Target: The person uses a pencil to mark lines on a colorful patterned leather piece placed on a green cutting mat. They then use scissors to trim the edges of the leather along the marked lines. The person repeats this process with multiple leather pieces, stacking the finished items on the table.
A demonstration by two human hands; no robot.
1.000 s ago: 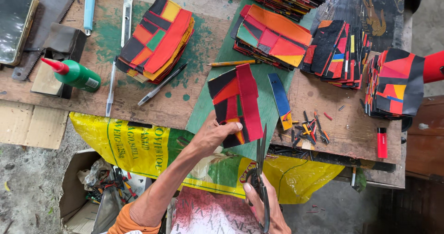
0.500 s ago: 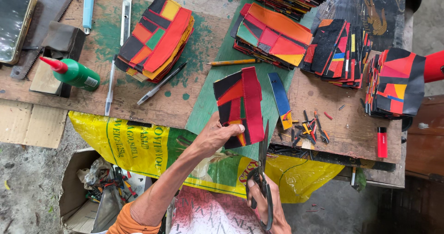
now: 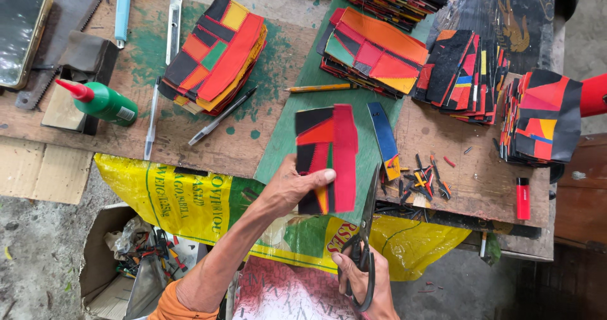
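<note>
Two hands share our trimming step: left hand [image 3: 292,190] pinches the patchwork piece [image 3: 327,157] above the bench edge, right hand [image 3: 361,276] (at five o'clock) grips scissors [image 3: 367,231], needing alignment.

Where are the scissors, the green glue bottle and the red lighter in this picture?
scissors [image 3: 365,231], head view, on the blades just above the pivot, held in the right hand.
green glue bottle [image 3: 107,104], head view, on the middle of its green body.
red lighter [image 3: 522,198], head view, on the middle of its case.

Left hand [image 3: 292,187] pinches with arm extended; right hand [image 3: 363,276] curled, fingers closed.
</note>
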